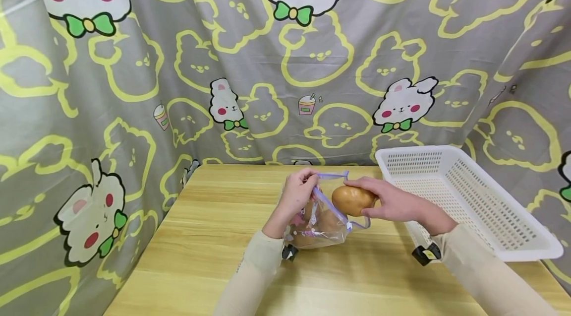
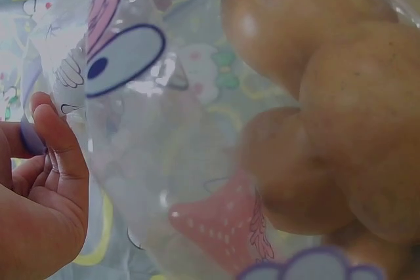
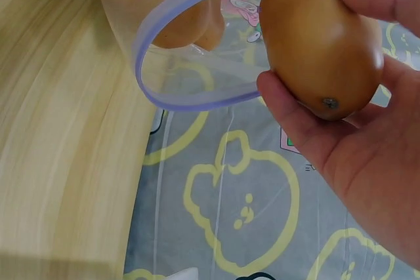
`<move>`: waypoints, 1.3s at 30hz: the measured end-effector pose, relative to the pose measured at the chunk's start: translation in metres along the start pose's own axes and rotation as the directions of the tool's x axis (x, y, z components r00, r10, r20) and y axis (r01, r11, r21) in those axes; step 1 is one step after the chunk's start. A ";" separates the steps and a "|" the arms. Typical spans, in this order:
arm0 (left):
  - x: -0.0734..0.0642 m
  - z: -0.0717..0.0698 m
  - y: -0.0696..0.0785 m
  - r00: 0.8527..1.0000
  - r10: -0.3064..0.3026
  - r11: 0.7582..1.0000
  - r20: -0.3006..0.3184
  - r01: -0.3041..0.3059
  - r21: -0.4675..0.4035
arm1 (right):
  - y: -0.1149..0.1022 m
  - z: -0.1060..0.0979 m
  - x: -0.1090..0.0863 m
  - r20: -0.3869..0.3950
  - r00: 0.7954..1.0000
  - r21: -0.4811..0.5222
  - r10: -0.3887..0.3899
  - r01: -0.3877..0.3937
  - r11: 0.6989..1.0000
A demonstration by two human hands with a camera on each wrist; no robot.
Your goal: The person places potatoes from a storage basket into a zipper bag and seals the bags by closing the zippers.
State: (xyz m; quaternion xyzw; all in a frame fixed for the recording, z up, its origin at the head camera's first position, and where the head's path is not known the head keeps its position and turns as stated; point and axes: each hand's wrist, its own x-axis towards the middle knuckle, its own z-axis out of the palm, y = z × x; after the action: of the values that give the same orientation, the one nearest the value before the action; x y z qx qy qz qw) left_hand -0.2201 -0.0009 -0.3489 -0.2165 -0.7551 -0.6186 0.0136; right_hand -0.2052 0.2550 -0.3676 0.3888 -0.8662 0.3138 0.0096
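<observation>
My right hand (image 1: 394, 200) holds a smooth, brown, oval potato (image 1: 354, 200) between thumb and fingers at the mouth of a clear zip bag (image 1: 327, 236). A small dark spot marks the potato's near end in the right wrist view. With my left hand (image 1: 298, 193) I pinch the bag's purple zip edge (image 3: 197, 104), and the mouth stands open toward the right. Several more brown potatoes (image 2: 367, 103) lie inside the bag, seen through its printed plastic in the left wrist view. The bag rests on the wooden table (image 1: 214, 236).
A white perforated plastic basket (image 1: 504, 197) stands on the right of the table, close to my right forearm. Behind the table hangs a grey curtain (image 1: 254, 63) with cartoon prints, which also runs along the left and right sides.
</observation>
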 end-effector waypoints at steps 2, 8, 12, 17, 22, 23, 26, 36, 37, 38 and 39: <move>0.000 0.000 0.000 1.000 -0.001 1.000 0.002 0.001 0.006 | 0.000 0.001 0.001 0.004 1.000 -0.008 0.029 -0.029 1.000; -0.001 0.000 0.002 1.000 -0.017 1.000 0.004 0.017 0.019 | -0.001 0.007 0.007 0.037 0.997 0.059 0.072 -0.074 0.996; 0.000 -0.001 0.003 1.000 -0.011 1.000 0.000 0.011 0.026 | -0.002 0.012 0.012 0.039 0.999 0.066 0.030 -0.033 0.997; 0.000 -0.001 0.004 1.000 0.008 1.000 -0.006 -0.008 0.018 | -0.001 0.018 0.017 0.073 0.997 0.095 0.030 -0.037 0.995; 0.001 -0.002 0.004 1.000 0.019 1.000 -0.001 -0.019 0.011 | 0.000 0.022 0.021 0.117 0.993 0.168 0.027 -0.047 0.985; 0.001 -0.002 0.004 1.000 0.020 1.000 0.000 -0.020 0.012 | 0.001 0.022 0.021 0.123 0.992 0.175 0.025 -0.047 0.983; 0.002 -0.002 0.004 1.000 0.022 1.000 -0.001 -0.022 0.011 | 0.002 0.024 0.024 0.126 0.992 0.198 0.026 -0.051 0.979; 0.001 -0.005 0.004 1.000 0.025 1.000 0.003 -0.025 -0.002 | 0.006 0.028 0.029 0.100 0.994 0.278 0.054 -0.080 0.957; 0.001 -0.005 0.004 1.000 0.027 1.000 0.003 -0.027 -0.002 | 0.006 0.028 0.029 0.106 0.993 0.288 0.051 -0.080 0.954; 0.001 -0.005 0.004 1.000 0.027 1.000 0.002 -0.027 -0.003 | 0.006 0.028 0.029 0.116 0.992 0.299 0.047 -0.080 0.951; 0.001 -0.005 0.004 1.000 0.026 1.000 0.003 -0.026 -0.005 | 0.005 0.028 0.029 0.126 0.991 0.307 0.045 -0.082 0.948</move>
State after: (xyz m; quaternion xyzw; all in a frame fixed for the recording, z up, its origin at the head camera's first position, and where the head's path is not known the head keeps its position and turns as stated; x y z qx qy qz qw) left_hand -0.2211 -0.0051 -0.3440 -0.2271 -0.7508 -0.6200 0.0201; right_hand -0.2229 0.2231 -0.3851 0.3750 -0.8170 0.4233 -0.1129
